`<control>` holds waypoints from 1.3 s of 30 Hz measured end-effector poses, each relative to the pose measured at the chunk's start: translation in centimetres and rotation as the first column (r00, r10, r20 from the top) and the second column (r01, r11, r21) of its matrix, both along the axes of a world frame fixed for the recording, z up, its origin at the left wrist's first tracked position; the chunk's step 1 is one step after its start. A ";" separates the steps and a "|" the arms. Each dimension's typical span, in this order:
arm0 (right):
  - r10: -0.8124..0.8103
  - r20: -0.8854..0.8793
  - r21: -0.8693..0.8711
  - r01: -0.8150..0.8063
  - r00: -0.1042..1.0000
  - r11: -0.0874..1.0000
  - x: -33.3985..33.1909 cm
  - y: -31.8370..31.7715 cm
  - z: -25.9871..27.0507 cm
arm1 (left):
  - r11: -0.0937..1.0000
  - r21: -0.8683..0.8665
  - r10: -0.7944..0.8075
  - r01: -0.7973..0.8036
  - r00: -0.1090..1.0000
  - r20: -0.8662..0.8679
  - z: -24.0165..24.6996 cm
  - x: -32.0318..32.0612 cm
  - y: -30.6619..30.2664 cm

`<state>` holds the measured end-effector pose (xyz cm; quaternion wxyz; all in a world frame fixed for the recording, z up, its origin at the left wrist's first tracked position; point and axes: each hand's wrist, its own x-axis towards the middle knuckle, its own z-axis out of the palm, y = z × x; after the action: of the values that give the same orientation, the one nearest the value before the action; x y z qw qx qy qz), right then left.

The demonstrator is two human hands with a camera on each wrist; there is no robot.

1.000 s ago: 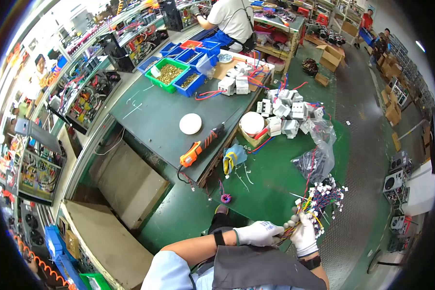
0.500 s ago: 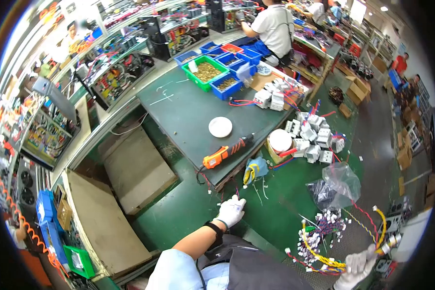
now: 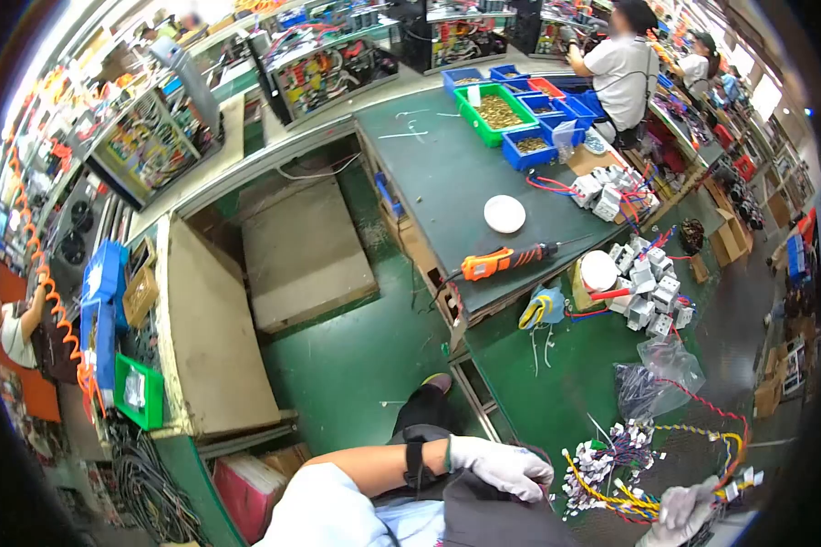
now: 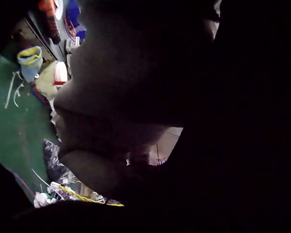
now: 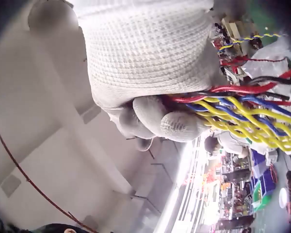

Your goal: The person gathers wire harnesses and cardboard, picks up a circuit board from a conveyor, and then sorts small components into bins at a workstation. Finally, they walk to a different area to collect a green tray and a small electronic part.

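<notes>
My right hand (image 3: 680, 515), in a white knit glove, grips a bundle of twisted wires (image 3: 730, 456) low at the right of the head view. Yellow, blue, red and black strands (image 5: 252, 116) come out past its curled fingers (image 5: 182, 127) in the right wrist view. My gloved left hand (image 3: 502, 467) is low in front of my body, over the dark apron (image 3: 493, 510). Its fingers bend downward and their undersides are hidden; I cannot tell whether they hold anything. The left wrist view is mostly dark. Between the hands lies a heap of wires with white connectors (image 3: 611, 460).
A clear plastic bag (image 3: 670, 365) and grey-white blocks (image 3: 652, 287) lie beyond the heap. An orange power tool (image 3: 493, 263) and a white round dish (image 3: 504, 214) sit on the dark table (image 3: 410, 164), with parts bins (image 3: 497, 114) behind. A blue-yellow glove (image 3: 543, 308) lies near its edge.
The head view has turned left. My left hand left the wire bundle, reached forward near the table corner, then came back to the apron. My right hand carried wires out to the right.
</notes>
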<state>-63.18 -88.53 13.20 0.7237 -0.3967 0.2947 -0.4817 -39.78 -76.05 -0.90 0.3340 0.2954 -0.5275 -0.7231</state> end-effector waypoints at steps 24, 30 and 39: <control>0.405 -0.194 -0.105 -0.429 0.894 0.897 3.0 23.7 -4.9 | 0.983 -0.024 0.180 -0.180 0.946 0.270 -3.2 10.4 23.3; 0.614 -0.273 -0.301 -0.672 0.740 0.676 9.9 25.3 -3.3 | 0.934 -0.170 0.350 -0.316 0.904 0.245 -3.2 14.8 30.1; 0.327 -0.343 0.048 -0.331 0.881 0.943 19.1 30.0 -6.1 | 0.990 0.010 0.140 -0.140 0.989 -0.050 0.9 18.0 32.9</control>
<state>-44.06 -58.51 7.08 0.7293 -0.5235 0.3430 -0.2764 -21.77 -43.18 0.01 0.3962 0.3142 -0.4943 -0.7070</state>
